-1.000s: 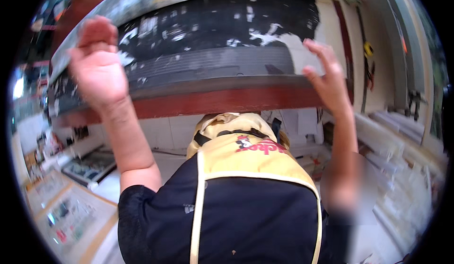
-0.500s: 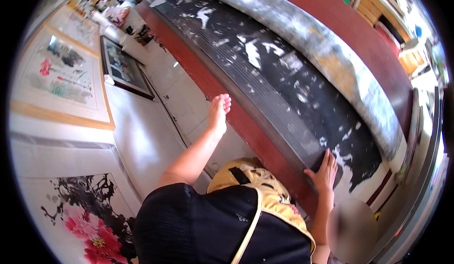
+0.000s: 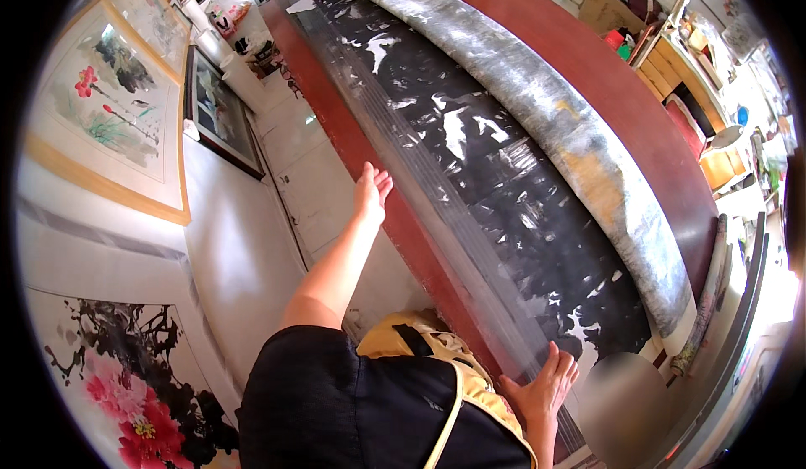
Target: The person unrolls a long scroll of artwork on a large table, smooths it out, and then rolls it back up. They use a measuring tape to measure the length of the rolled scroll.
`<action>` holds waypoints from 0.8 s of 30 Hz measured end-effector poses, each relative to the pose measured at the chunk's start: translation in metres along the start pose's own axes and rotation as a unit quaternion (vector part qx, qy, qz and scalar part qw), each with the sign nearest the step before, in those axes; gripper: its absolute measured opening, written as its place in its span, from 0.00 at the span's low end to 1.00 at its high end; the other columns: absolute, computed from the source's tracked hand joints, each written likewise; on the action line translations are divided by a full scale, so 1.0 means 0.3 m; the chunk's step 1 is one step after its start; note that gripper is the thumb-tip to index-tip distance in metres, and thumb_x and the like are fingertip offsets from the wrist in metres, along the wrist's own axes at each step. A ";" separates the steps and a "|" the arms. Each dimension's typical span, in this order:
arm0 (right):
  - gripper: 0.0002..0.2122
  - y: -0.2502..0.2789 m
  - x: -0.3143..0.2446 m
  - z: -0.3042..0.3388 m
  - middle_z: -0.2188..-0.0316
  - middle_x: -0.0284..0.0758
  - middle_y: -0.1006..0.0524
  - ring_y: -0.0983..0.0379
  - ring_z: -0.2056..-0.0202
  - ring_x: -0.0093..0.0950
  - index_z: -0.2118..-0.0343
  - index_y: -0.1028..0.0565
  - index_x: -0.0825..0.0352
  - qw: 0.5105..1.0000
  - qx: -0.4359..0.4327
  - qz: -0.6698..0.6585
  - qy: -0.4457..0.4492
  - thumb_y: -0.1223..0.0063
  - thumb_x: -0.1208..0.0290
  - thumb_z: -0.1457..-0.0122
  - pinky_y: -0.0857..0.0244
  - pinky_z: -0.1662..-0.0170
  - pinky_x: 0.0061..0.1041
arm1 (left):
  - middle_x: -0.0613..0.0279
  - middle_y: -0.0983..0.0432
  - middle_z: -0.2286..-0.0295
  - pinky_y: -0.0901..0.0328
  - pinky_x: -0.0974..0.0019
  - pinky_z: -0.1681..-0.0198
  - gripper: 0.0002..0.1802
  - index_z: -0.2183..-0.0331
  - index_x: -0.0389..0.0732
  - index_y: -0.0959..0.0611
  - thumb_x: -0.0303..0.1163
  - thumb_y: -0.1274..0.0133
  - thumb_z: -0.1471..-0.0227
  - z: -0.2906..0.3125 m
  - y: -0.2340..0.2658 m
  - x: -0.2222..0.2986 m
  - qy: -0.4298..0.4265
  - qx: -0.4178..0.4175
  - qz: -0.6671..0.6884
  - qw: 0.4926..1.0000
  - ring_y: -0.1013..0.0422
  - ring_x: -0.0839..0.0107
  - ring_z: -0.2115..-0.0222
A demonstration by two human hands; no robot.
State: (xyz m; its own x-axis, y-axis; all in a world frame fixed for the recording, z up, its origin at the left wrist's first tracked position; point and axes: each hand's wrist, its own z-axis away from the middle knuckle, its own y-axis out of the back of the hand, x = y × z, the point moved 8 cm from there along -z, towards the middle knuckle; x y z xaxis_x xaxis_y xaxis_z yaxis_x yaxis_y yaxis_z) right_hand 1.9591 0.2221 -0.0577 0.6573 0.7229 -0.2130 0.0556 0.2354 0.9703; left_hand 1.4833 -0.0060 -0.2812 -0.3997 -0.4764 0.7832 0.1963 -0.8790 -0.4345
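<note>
A long, see-through ruler-like strip (image 3: 424, 204) with fine parallel lines lies along the near side of a black-and-white painted sheet (image 3: 495, 209). My right hand (image 3: 546, 389) is at the strip's near right end, thumb and fingers spread, seemingly resting on it. My left hand (image 3: 372, 193) hovers by the table's near edge, fingers loosely stretched and nothing in them. Beyond the black area, the sheet's far side forms a long grey-white roll or fold (image 3: 537, 108) with an ochre patch.
The dark red table (image 3: 655, 133) curves across the view. Framed flower paintings (image 3: 126, 116) and a peony picture (image 3: 138, 393) stand at left. A dark-framed picture (image 3: 222, 112) leans beside white rolls (image 3: 243, 87). Wooden drawers (image 3: 667, 70) stand far right. A blurred round patch hides the area beside my right hand.
The view has shifted. My right hand sits lower in the picture, and the strip now shows running beneath and past it. My left hand's fingers have loosened from a curl.
</note>
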 end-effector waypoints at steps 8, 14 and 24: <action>0.52 0.094 -0.061 0.091 0.53 0.43 0.36 0.39 0.50 0.43 0.43 0.36 0.68 0.998 0.042 -0.046 0.007 0.22 0.55 0.78 0.47 0.44 0.43 | 0.36 0.37 0.45 0.37 0.37 0.41 0.28 0.46 0.38 0.33 0.45 0.48 0.39 -0.083 -0.316 0.192 0.035 -0.207 0.271 0.940 0.34 0.39 0.46; 0.52 0.073 0.026 0.193 0.48 0.44 0.37 0.42 0.45 0.45 0.37 0.41 0.69 0.987 0.054 -0.150 0.022 0.27 0.52 0.67 0.48 0.41 0.43 | 0.38 0.30 0.48 0.45 0.41 0.35 0.19 0.55 0.28 0.24 0.31 0.47 0.44 -0.008 -0.358 0.483 0.022 -0.459 0.234 0.857 0.35 0.45 0.44; 0.52 0.060 0.160 0.547 0.42 0.37 0.38 0.44 0.39 0.33 0.36 0.43 0.66 0.971 0.175 -0.161 0.014 0.33 0.42 0.61 0.57 0.34 0.40 | 0.42 0.44 0.41 0.47 0.44 0.36 0.35 0.45 0.33 0.34 0.43 0.43 0.46 0.282 -0.408 0.726 -0.145 -0.419 0.234 0.865 0.47 0.46 0.38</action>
State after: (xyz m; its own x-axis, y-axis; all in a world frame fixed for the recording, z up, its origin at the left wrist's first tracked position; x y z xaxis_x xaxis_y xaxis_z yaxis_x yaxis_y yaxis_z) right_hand 2.1149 0.1543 -0.0318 0.5433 0.6672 -0.5095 0.5101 0.2196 0.8316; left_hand 1.4479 -0.0040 -0.0198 -0.1858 -0.8681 0.4603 -0.4912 -0.3237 -0.8087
